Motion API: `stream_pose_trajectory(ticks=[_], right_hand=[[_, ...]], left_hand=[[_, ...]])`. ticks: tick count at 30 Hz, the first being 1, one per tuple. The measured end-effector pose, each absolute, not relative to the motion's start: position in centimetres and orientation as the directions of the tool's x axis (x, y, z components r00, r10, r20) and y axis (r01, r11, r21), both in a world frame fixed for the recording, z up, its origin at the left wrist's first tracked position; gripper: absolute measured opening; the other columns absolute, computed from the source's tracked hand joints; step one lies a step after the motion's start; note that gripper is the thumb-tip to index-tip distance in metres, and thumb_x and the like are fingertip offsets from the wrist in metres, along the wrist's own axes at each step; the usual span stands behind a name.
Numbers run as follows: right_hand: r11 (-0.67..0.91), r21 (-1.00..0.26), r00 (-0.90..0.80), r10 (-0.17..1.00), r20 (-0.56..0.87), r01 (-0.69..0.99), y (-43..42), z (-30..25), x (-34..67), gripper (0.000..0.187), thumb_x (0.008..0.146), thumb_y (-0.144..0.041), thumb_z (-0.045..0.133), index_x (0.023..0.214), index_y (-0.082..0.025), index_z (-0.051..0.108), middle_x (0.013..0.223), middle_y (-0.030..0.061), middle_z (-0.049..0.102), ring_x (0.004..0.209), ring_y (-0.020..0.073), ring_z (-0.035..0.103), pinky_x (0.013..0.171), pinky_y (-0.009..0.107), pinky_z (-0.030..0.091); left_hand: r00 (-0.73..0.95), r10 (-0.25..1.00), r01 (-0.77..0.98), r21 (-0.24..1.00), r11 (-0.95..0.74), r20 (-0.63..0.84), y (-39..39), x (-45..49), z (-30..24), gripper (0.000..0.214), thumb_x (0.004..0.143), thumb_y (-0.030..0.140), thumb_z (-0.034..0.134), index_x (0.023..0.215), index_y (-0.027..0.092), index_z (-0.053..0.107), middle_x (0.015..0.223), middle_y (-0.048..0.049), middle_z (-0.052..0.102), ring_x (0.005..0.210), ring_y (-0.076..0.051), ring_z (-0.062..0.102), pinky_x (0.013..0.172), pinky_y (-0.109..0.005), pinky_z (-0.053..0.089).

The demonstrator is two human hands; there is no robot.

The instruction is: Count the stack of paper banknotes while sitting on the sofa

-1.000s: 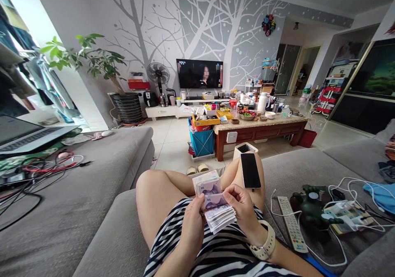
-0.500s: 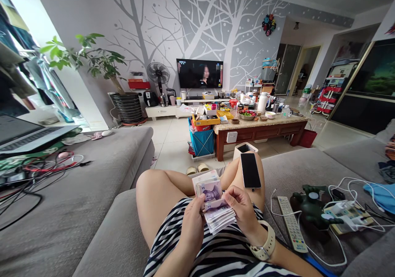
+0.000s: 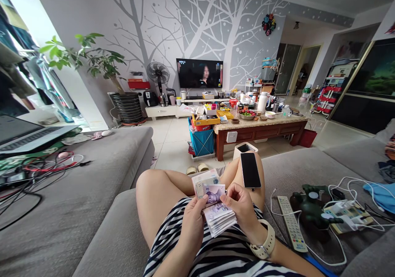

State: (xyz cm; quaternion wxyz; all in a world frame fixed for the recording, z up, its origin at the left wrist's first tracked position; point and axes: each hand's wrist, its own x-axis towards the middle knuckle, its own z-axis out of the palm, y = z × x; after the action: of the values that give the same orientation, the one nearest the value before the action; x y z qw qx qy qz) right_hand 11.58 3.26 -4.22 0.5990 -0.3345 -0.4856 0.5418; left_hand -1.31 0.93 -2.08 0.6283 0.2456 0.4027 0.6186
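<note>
I sit on a grey sofa (image 3: 101,236) with my knees up. My left hand (image 3: 193,221) grips a folded wad of banknotes (image 3: 216,211) from the left, thumb on top. My right hand (image 3: 242,209) pinches the upper purple note at its right edge. A black phone (image 3: 250,170) lies face up on my right thigh, just beyond the notes. A pale watch (image 3: 266,244) is on my right wrist.
A remote control (image 3: 290,223), a green figure (image 3: 310,209) and white cables (image 3: 348,205) lie on the sofa to my right. A laptop (image 3: 27,135) and tangled cords sit at left. A cluttered wooden coffee table (image 3: 259,129) and a television (image 3: 199,73) stand ahead.
My right hand's fingers have shifted on the top note, peeling it slightly up and to the right. The wad and my left hand stay in place.
</note>
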Motion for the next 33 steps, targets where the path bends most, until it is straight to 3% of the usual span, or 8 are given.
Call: stream_pose_trajectory(ticks=[10, 17, 33], right_hand=[[0.172, -0.941, -0.036, 0.981, 0.19, -0.29, 3.8, -4.2, 11.7, 0.038, 0.074, -0.048, 0.072, 0.064, -0.018, 0.05, 0.058, -0.0055, 0.043, 0.054, 0.01, 0.034, 0.052, 0.024, 0.029], [0.207, -0.948, -0.016, 0.976, 0.218, -0.24, 3.7, -4.0, 11.8, 0.037, 0.078, -0.046, 0.07, 0.062, -0.018, 0.051, 0.057, -0.0052, 0.044, 0.054, 0.0106, 0.035, 0.052, 0.024, 0.031], [0.239, -0.921, -0.079, 0.958, 0.274, -0.307, 3.2, -4.1, 11.9, 0.029, 0.081, -0.043, 0.071, 0.07, -0.017, 0.062, 0.06, -0.0023, 0.053, 0.056, 0.0116, 0.043, 0.054, 0.024, 0.035]], left_hand=[[-0.068, 0.976, -0.573, 0.809, 0.129, -0.204, 1.0, -1.3, -2.0, 0.031, 0.06, 0.027, 0.078, 0.089, 0.016, 0.071, 0.079, -0.0056, 0.075, 0.073, -0.024, 0.069, 0.066, -0.033, 0.054], [-0.03, 0.979, -0.569, 0.809, 0.148, -0.2, 1.4, -1.7, -2.7, 0.03, 0.062, 0.03, 0.077, 0.087, 0.016, 0.071, 0.075, -0.0047, 0.074, 0.068, -0.023, 0.068, 0.065, -0.033, 0.053], [-0.09, 0.98, -0.594, 0.799, 0.092, -0.18, 1.7, -2.0, -3.5, 0.024, 0.07, 0.041, 0.072, 0.077, 0.017, 0.069, 0.075, -0.0024, 0.073, 0.073, -0.022, 0.065, 0.062, -0.028, 0.049]])
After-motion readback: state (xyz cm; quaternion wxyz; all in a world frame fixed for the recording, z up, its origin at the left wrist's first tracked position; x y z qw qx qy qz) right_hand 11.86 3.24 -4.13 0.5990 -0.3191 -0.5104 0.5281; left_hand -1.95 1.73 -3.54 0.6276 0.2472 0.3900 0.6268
